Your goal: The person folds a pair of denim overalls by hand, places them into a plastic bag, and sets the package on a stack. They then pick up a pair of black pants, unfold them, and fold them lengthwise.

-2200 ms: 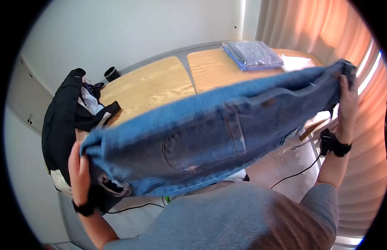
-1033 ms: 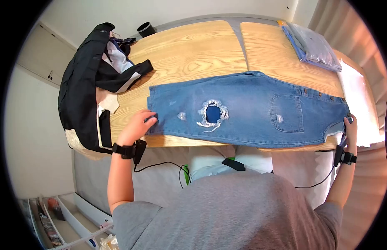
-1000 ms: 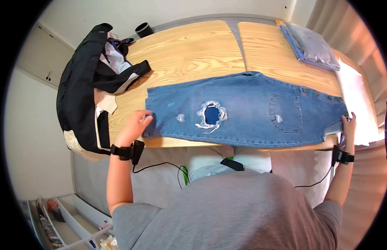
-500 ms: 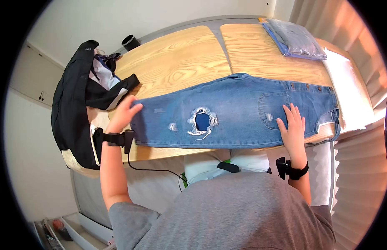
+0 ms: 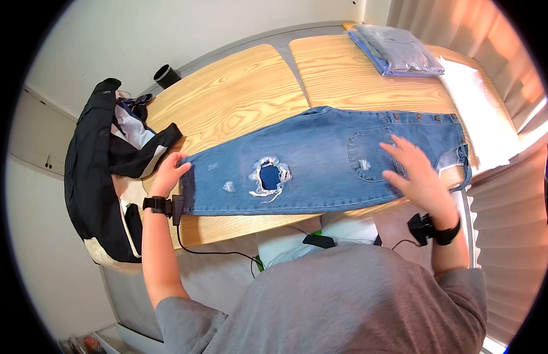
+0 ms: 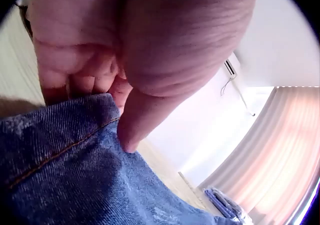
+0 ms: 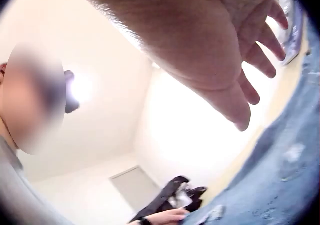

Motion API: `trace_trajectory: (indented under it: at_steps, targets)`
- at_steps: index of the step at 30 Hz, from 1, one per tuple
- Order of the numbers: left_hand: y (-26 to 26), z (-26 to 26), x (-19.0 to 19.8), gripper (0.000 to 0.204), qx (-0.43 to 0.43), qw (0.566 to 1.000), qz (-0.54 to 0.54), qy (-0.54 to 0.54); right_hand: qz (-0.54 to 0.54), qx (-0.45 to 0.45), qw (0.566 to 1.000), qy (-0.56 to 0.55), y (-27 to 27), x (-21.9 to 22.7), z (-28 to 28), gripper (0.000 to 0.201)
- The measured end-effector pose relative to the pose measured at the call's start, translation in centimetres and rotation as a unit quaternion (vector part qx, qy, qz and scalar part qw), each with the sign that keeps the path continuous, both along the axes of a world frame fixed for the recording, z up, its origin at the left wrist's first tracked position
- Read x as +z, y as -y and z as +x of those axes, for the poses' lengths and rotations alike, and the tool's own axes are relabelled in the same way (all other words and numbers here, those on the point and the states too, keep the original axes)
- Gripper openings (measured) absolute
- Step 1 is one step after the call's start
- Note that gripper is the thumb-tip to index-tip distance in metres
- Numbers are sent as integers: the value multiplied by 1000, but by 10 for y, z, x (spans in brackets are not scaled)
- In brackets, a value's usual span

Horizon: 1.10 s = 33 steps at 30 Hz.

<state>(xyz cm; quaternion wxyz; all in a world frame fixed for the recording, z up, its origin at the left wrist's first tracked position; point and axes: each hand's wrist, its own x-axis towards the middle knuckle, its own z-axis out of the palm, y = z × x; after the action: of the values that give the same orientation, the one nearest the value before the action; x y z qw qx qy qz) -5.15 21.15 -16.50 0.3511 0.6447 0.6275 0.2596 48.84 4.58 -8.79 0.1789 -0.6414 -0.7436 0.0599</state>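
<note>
Blue denim overalls [image 5: 321, 159] lie lengthwise across the table, with a frayed hole in the leg and a patch pocket towards the right end. At the leg hem on the left, my left hand [image 5: 169, 174] pinches the cloth. In the left wrist view the thumb [image 6: 137, 120] lies over the hem [image 6: 55, 145] while the other fingers are partly hidden behind it. My right hand [image 5: 413, 171] is over the pocket area, fingers spread and holding nothing. The right wrist view shows its fingers [image 7: 260, 60] apart from the denim [image 7: 280, 160].
A black jacket [image 5: 88, 177] with a pale lining hangs over the table's left end. Folded clothes in clear plastic [image 5: 398, 50] lie at the back right, near a white sheet [image 5: 480, 112]. Behind the jacket stands a black cup [image 5: 166, 76]. Cables run from the wrist cameras.
The overalls, first held stretched in the air, now lie on the table. My right hand has let go of the strap end and moved left over the pocket; my left hand has taken the hem.
</note>
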Motion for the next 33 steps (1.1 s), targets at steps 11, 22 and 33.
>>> trace_trajectory:
  at_steps: [11,22,33]
  targets:
    - [-13,0,-3,26,7,995,-6,-98,-128,173,975,50,-208,-4,-60,21]
    - [-12,4,-5,27,6,990,11,-138,-238,59,886,393,-240,-21,-130,26]
    - [-9,5,-5,24,4,994,24,-104,-204,81,902,371,-234,-10,-127,23]
